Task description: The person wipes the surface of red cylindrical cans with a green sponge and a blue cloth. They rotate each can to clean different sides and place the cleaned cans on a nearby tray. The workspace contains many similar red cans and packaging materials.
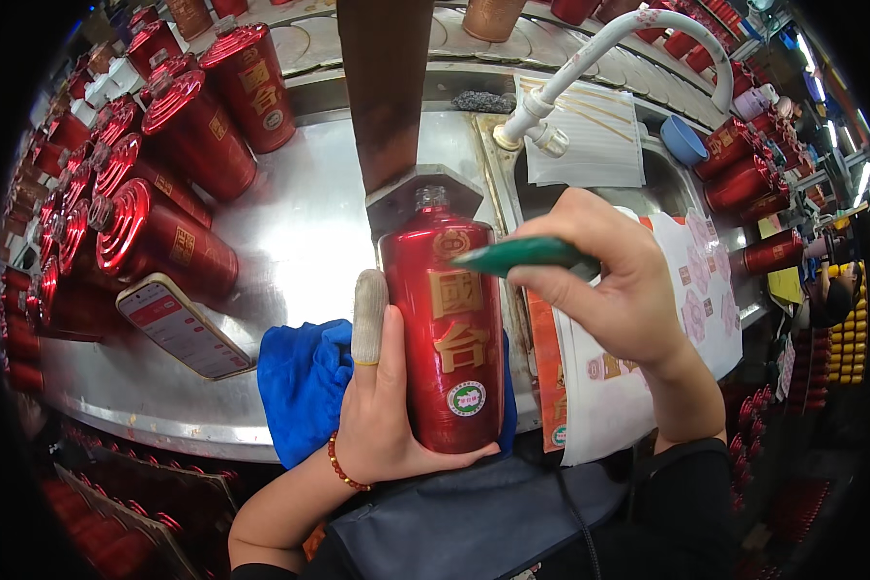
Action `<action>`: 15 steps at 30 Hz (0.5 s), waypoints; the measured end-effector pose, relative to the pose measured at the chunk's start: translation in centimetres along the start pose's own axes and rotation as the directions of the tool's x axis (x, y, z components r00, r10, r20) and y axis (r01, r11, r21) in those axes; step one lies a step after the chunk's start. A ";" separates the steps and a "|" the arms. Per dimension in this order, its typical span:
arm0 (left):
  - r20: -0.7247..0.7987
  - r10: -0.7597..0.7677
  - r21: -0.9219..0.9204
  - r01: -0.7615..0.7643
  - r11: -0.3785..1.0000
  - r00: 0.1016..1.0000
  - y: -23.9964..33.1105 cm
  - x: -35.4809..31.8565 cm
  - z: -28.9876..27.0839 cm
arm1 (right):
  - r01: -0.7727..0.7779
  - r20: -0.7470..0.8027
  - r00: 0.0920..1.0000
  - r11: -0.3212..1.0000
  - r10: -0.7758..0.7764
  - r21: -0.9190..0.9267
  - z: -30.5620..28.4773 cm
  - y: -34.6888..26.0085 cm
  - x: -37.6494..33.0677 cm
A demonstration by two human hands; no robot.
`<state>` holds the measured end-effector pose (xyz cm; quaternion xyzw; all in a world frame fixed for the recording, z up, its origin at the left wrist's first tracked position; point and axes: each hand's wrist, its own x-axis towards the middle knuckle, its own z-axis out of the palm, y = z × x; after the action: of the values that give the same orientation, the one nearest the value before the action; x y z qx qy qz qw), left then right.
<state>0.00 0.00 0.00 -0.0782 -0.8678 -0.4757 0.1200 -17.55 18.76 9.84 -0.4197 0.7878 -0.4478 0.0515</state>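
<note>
A glossy red bottle (454,333) with gold characters and a round green-and-white emblem stands tilted in front of me, its threaded clear neck bare at the top. My left hand (382,420) grips it from the left side, thumb beneath its base. A pale fabric finger cover (368,314) wraps one finger of that hand. Pinched in my right hand (619,275) is a green tapered tool (541,255) with a pale tip. That tip is at the round gold emblem on the bottle's upper front; whether it touches cannot be made out.
Many red bottles (198,135) crowd the left of the metal counter (309,213), beside a phone (179,324) and blue cloth (304,382). A brown post (385,87) rises behind the bottle. Right lie printed sheets (599,425), a sink with a white faucet (590,68), and a blue bowl (683,141).
</note>
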 end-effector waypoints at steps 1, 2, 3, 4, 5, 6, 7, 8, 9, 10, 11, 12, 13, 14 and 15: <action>0.000 0.004 -0.008 -0.004 1.000 1.000 0.0 -0.1 0.1 | 0.058 0.000 0.998 0.998 -0.058 -0.025 0.2 0.1 -0.1; -0.001 0.021 0.009 -0.021 1.000 1.000 -0.2 0.2 -0.1 | 0.115 0.002 0.993 0.992 -0.115 -0.049 0.2 0.1 -0.2; -0.007 0.028 0.005 -0.028 1.000 1.000 0.0 0.1 0.0 | 0.152 0.015 0.988 0.986 -0.151 -0.075 0.2 0.2 -0.2; -0.012 0.048 0.025 -0.048 0.999 0.999 -0.1 0.3 -0.1 | 0.188 0.029 0.982 0.977 -0.186 -0.101 0.2 0.2 -0.2; -0.016 0.069 0.045 -0.068 0.997 0.998 -0.1 0.6 -0.3 | 0.223 0.043 0.975 0.967 -0.219 -0.127 0.1 0.2 -0.2; -0.018 0.070 0.043 -0.069 0.997 0.997 -0.1 0.6 -0.3 | 0.221 0.050 0.975 0.965 -0.216 -0.140 0.1 0.0 -0.5; -0.018 0.072 0.040 -0.072 0.997 0.997 -0.1 0.7 -0.3 | 0.223 0.070 0.974 0.964 -0.215 -0.142 -0.1 0.0 -0.6; -0.019 0.075 0.037 -0.074 0.997 0.997 -0.1 0.7 -0.3 | 0.225 0.089 0.973 0.964 -0.214 -0.144 -0.2 -0.1 -0.7; -0.019 0.067 0.033 -0.066 0.997 0.998 -0.2 0.5 -0.3 | 0.231 0.107 0.970 0.962 -0.217 -0.145 -0.3 -0.2 -0.8; -0.018 0.058 0.029 -0.058 0.998 0.998 -0.3 0.4 -0.2 | 0.233 0.101 0.970 0.963 -0.221 -0.135 -0.4 -0.2 -0.6; -0.018 0.050 0.025 -0.050 0.998 0.999 -0.3 0.2 -0.2 | 0.236 0.094 0.970 0.963 -0.226 -0.126 -0.4 -0.1 -0.2; -0.020 0.048 0.031 -0.047 0.998 0.999 -0.2 0.2 -0.2 | 0.237 0.087 0.970 0.964 -0.228 -0.118 -0.4 0.0 0.1; -0.021 0.045 0.037 -0.044 0.998 0.999 -0.2 0.3 -0.2 | 0.231 0.072 0.972 0.966 -0.223 -0.118 -0.2 0.1 0.3; -0.023 0.042 0.043 -0.041 0.998 0.999 -0.1 0.3 -0.3 | 0.224 0.058 0.974 0.967 -0.219 -0.117 0.1 0.3 0.4; -0.025 0.052 0.034 -0.051 0.998 0.998 -0.2 0.4 -0.3 | 0.224 0.047 0.974 0.968 -0.220 -0.116 0.3 0.4 0.7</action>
<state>-0.43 -0.31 0.13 -0.0925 -0.8718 -0.4589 0.1447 -18.12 18.23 9.56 -0.5151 0.7604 -0.3953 -0.0111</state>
